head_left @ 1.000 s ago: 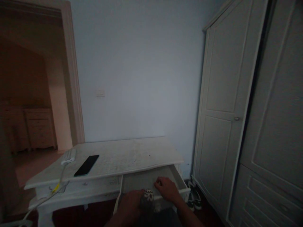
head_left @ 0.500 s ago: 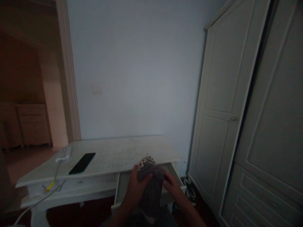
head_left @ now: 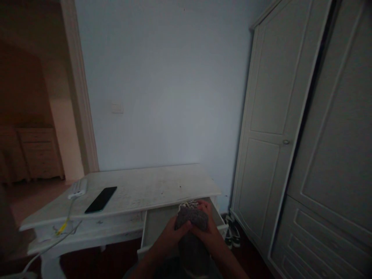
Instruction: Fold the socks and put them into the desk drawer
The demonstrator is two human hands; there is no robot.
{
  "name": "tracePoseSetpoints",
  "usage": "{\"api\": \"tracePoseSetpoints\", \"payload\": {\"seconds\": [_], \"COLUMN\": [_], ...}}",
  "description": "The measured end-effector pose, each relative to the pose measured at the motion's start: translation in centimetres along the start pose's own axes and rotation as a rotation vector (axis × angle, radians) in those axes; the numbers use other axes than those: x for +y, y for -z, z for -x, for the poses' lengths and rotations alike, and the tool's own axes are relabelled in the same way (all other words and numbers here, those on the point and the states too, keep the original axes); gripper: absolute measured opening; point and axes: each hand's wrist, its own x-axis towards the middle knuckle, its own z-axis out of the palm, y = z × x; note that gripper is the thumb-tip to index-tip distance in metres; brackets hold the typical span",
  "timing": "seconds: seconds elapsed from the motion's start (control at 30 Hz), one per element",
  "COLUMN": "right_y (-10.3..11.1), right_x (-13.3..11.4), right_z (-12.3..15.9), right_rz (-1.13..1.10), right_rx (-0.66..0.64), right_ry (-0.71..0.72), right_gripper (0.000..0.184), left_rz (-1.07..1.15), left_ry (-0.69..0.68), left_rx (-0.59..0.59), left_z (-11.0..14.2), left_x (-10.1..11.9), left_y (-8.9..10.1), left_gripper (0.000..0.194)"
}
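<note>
A soft grey sock-like cloth (head_left: 193,246) hangs between my two hands, its long end dropping toward my lap. At its top a piece with a brown-and-white pattern (head_left: 190,204) bulges out from behind the grey fold. My left hand (head_left: 177,232) grips the cloth from the left, thumb pressed across its front. From the right, my right hand (head_left: 207,223) closes round the same fold, its thumb on the front and fingers behind the upper edge. Below and behind both hands is a pulled-out drawer (head_left: 158,224) of the white desk (head_left: 139,186); the hands and cloth hide part of its inside.
A dark phone (head_left: 101,200) lies on the desk's left side. Beside it, a white power strip (head_left: 78,188) has a cable hanging over the edge. Shoes (head_left: 232,234) stand on the floor between desk and wardrobe (head_left: 264,128). A doorway opens at far left.
My right hand has shifted up and inward, wrapping round the cloth's top. The cloth has moved slightly right and lower, and less of the patterned piece shows. My left hand still grips it.
</note>
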Motion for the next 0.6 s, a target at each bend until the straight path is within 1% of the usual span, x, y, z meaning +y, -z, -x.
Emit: {"api": "tracePoseSetpoints", "payload": {"seconds": [0.03,0.1,0.17,0.23,0.33,0.37,0.4,0.43,0.47,0.5,0.53,0.6], "right_y": [-0.2,-0.3,0.5,2.5,6.7,8.0,9.0,9.5,9.5,9.0,7.9,4.9], "right_x": [0.0,0.1,0.3,0.7,1.9,2.3,2.7,3.2,3.5,3.8,4.1,4.6], "right_z": [0.0,0.1,0.2,0.4,0.5,0.6,0.6,0.7,0.7,0.8,0.9,1.3], "right_rz": [-0.058,-0.144,-0.113,0.022,0.337,0.456,0.565,0.653,0.719,0.766,0.801,0.846], "right_rx": [-0.032,-0.068,-0.031,0.085,0.338,0.399,0.428,0.422,0.393,0.353,0.315,0.267], "right_ry": [-0.017,-0.072,-0.104,-0.098,-0.103,-0.118,-0.136,-0.153,-0.162,-0.162,-0.151,-0.107], "right_gripper": [0.072,0.076,0.076,0.075,0.079,0.079,0.077,0.072,0.067,0.061,0.057,0.056], "left_rz": [-0.046,-0.232,-0.475,-0.690,-0.952,-1.017,-1.069,-1.109,-1.139,-1.167,-1.191,-1.226], "left_ry": [-0.019,-0.090,-0.181,-0.213,-0.130,-0.101,-0.084,-0.080,-0.080,-0.078,-0.068,-0.028], "left_rx": [-0.025,-0.013,0.024,0.024,-0.009,-0.039,-0.085,-0.135,-0.182,-0.221,-0.248,-0.271], "left_z": [0.1,0.2,0.3,0.6,1.4,1.8,2.1,2.4,2.7,2.8,2.8,2.6], "left_x": [-0.1,-0.1,-0.2,-0.3,-0.9,-1.3,-1.7,-2.2,-2.6,-3.0,-3.4,-3.9], "left_y": [0.1,0.6,1.4,2.7,4.6,5.1,5.4,5.6,5.7,5.6,5.6,5.4], "left_gripper": [0.085,0.076,0.064,0.055,0.051,0.051,0.051,0.050,0.049,0.046,0.042,0.037]}}
